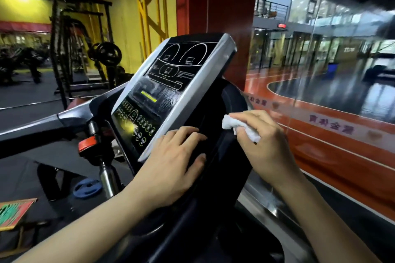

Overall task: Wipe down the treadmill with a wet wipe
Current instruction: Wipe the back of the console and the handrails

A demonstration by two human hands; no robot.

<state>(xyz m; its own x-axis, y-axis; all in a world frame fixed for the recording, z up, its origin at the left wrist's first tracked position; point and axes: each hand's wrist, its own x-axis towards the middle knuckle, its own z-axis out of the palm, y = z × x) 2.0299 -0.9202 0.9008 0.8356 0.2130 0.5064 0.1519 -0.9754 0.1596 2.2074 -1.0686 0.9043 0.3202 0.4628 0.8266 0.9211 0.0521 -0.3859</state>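
— Gym floor, yellow walls and a red pillar [222, 6] behind: where does the treadmill console [168, 83] sit in the frame?

— Centre, tilted, its silver frame rising toward the pillar. The wet wipe [239, 127] is just right of the console's lower end, bunched white, pressed against the black housing [213, 134] beside the silver edge.

— Who holds it?

— The right hand [265, 141], fingers curled around the wipe and pinching it. The left hand [173, 164] lies flat on the housing at the console's lower corner, fingers straight and spread, gripping nothing.

— Any writing legible?

— On the console, white outlines, small print and rings of buttons, all too small or blurred to read; one yellow-green bar [149, 96] glows mid-panel. Right of the console, purple characters [331, 124] run along an orange-and-white band on the glass, seemingly mirrored and not readable.

— What else surrounds it?

— Left of the console: a grey handrail [42, 121], a red knob [87, 145] on a chrome post, a blue weight plate [87, 188] on the floor, a dark rack [81, 45] carrying plates. Lower left, a red-and-green patterned board [15, 211] is cut off by the frame edge.

— And beyond the glass?

— Reflections and a building façade, smeared; details cannot be made out.
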